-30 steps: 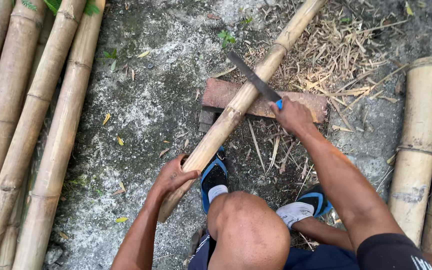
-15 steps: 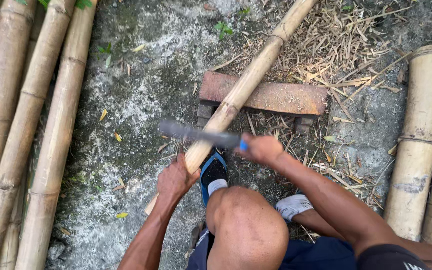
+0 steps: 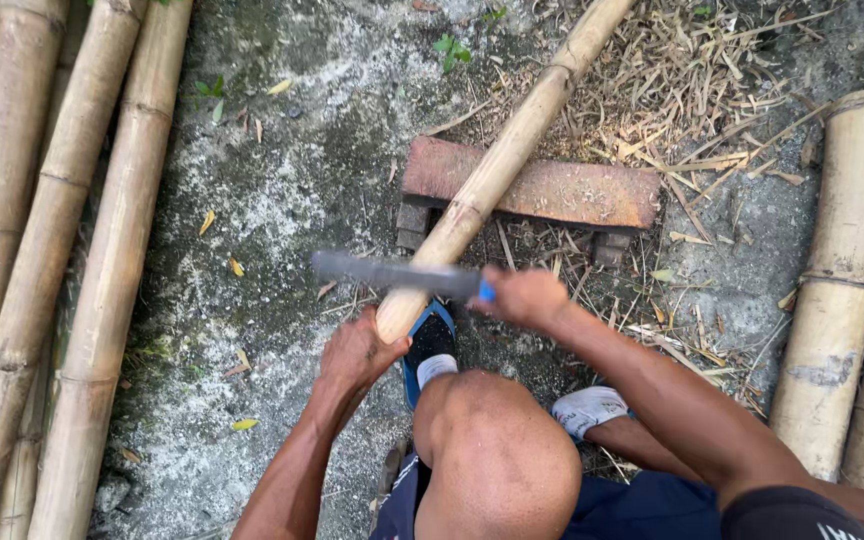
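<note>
— What are the hands doing?
— The left hand (image 3: 357, 350) grips the near end of a bamboo pole (image 3: 497, 170). The right hand (image 3: 522, 296) is closed on the blue handle of a machete (image 3: 392, 272), its blade lying level across the pole just above the left hand.
— Where does the pole lie?
— Slanting over a reddish brick (image 3: 552, 190) on the concrete ground (image 3: 282, 180), its far end toward the top edge. Thicker bamboo poles (image 3: 92, 260) lie along the left edge, a bamboo section (image 3: 842, 270) at the right.
</note>
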